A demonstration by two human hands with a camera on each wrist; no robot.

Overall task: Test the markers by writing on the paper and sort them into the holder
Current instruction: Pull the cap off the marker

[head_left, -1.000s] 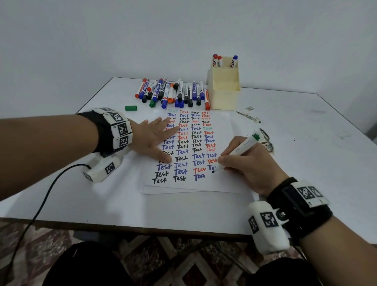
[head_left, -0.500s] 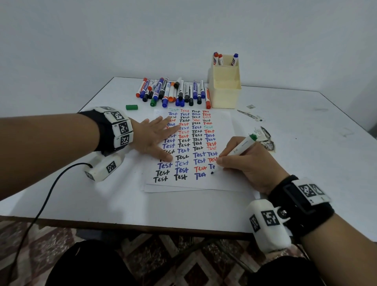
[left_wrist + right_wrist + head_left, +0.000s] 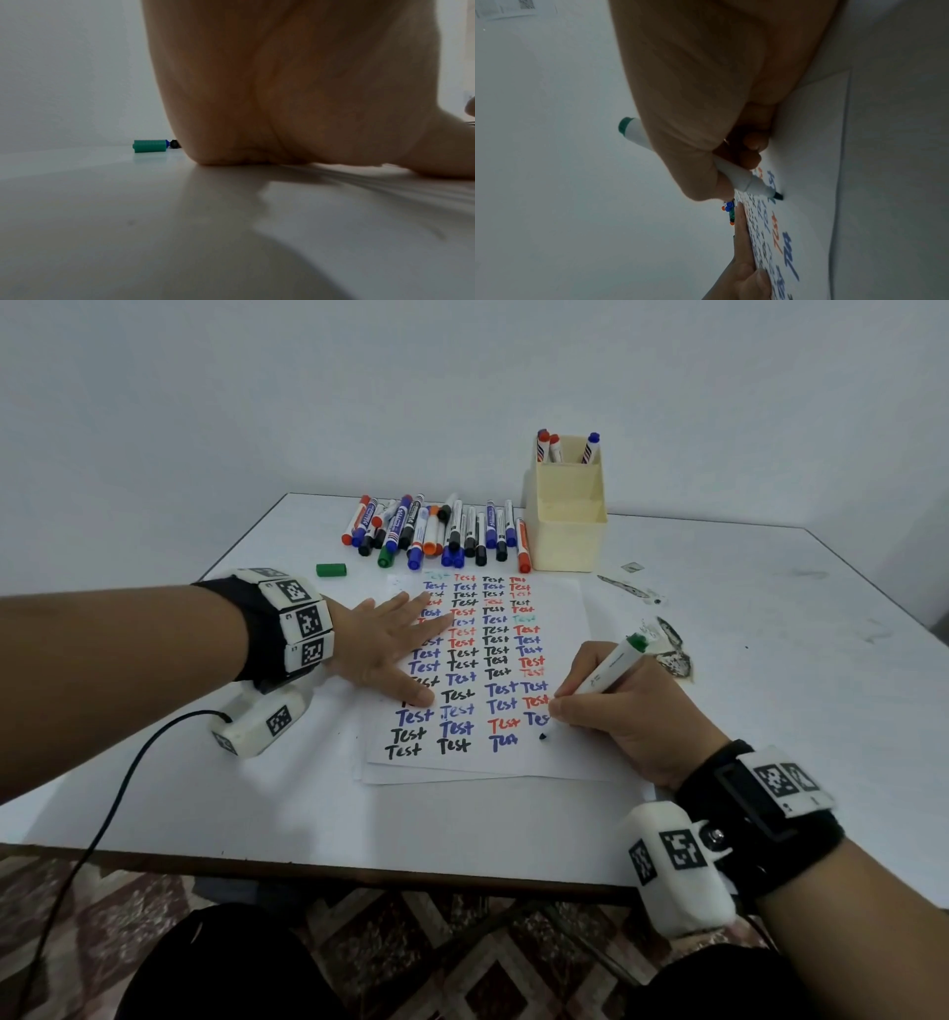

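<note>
Head view: right hand (image 3: 634, 711) pinching light, rigid white green-ended plastic marker (image 3: 608, 667) mid-barrel, tip on white paper sheet (image 3: 570, 757); left hand (image 3: 382, 649) spread flat, pinning flimsy sheet.

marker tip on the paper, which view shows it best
The right wrist view: the marker tip is close and unblocked, dark green, touching the paper below the right hand. The head view shows the tip only as a small dark speck. The left wrist view does not show it.
</note>
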